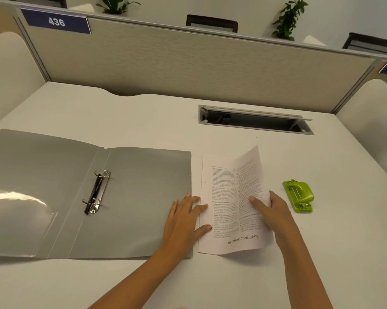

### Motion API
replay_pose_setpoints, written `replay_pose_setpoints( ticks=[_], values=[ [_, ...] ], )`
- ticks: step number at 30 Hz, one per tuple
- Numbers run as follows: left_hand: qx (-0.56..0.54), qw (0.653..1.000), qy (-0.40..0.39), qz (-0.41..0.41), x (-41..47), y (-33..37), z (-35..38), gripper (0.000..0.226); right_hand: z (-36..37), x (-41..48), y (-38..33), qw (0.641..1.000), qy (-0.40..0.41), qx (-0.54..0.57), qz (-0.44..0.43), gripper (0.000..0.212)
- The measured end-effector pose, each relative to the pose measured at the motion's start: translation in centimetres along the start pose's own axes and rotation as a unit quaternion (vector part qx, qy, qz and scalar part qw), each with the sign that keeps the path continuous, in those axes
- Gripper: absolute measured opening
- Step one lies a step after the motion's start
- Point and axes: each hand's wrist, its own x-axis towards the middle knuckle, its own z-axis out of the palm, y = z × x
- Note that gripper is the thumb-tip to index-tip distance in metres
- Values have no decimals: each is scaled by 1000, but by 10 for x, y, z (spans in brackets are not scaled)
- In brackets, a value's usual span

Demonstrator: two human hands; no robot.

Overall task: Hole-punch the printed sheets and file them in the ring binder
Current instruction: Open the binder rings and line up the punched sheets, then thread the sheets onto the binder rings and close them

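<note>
A grey ring binder (130, 197) lies open and flat on the desk at the left, its two metal rings (97, 192) on the spine. To its right lie the printed sheets (223, 206). My right hand (270, 210) grips the right edge of the top sheet and lifts it, so it curls up towards the left. My left hand (186, 217) lies flat, fingers spread, over the binder's right edge and the left margin of the sheets. A green hole punch (298, 195) sits on the desk just right of the sheets, untouched.
A white desk (143, 112) carries everything. An open cable tray slot (255, 120) is set into it behind the sheets. A grey partition (188, 63) closes the back, with plants and chairs beyond. White chair backs stand at both sides.
</note>
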Motion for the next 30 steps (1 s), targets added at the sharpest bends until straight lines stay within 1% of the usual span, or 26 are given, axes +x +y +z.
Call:
replay_pose_setpoints(
  ticks=[2, 6, 9, 11, 12, 14, 17, 19, 20, 21, 24, 25, 26, 28, 29, 30],
  values=[
    [-6, 1000, 2, 0, 0, -1, 0, 57, -4, -3, -4, 999, 27, -35, -29, 28],
    [-45, 999, -1, -9, 0, -1, 1, 56, -5, -11, -15, 987, 74, -119, -81, 25],
    [-119, 992, -25, -41, 4, -2, -5, 51, -1, -22, -29, 968, 108, -187, -128, 28],
    [-187, 979, -40, -67, 8, 0, -13, 48, 1, -31, -40, 958, 121, -204, -163, 26],
    [-233, 968, -35, -86, 10, 1, -18, 46, 2, -36, -46, 954, 122, -204, -180, 24],
    [-338, 930, 2, -143, 15, 4, -34, 41, 1, -44, -58, 950, 121, -192, -213, 19],
    [-478, 842, 54, -245, 23, 4, -57, 26, 0, -57, -76, 948, 111, -163, -250, 18],
    [-556, 781, 48, -279, 26, 3, -71, 23, 1, -67, -86, 946, 94, -153, -270, 19],
    [-587, 757, 36, -284, 27, 2, -78, 24, 2, -72, -91, 945, 81, -149, -279, 20],
    [-606, 743, 21, -284, 27, 0, -83, 26, 4, -77, -94, 945, 64, -142, -287, 20],
    [-630, 737, -40, -243, 27, -7, -94, 32, 13, -87, -103, 946, 14, -112, -305, 17],
    [-645, 726, -52, -234, 27, -10, -96, 33, 17, -88, -105, 946, 1, -105, -307, 17],
    [-665, 706, -50, -237, 26, -13, -98, 32, 21, -88, -106, 946, -11, -103, -306, 17],
    [-702, 664, -18, -257, 25, -20, -100, 30, 26, -86, -106, 949, -27, -99, -297, 19],
    [-711, 652, 8, -265, 24, -23, -100, 28, 29, -83, -104, 952, -29, -96, -289, 18],
    [-707, 653, 42, -269, 22, -27, -101, 26, 31, -79, -101, 955, -26, -95, -280, 17]
  ],
)
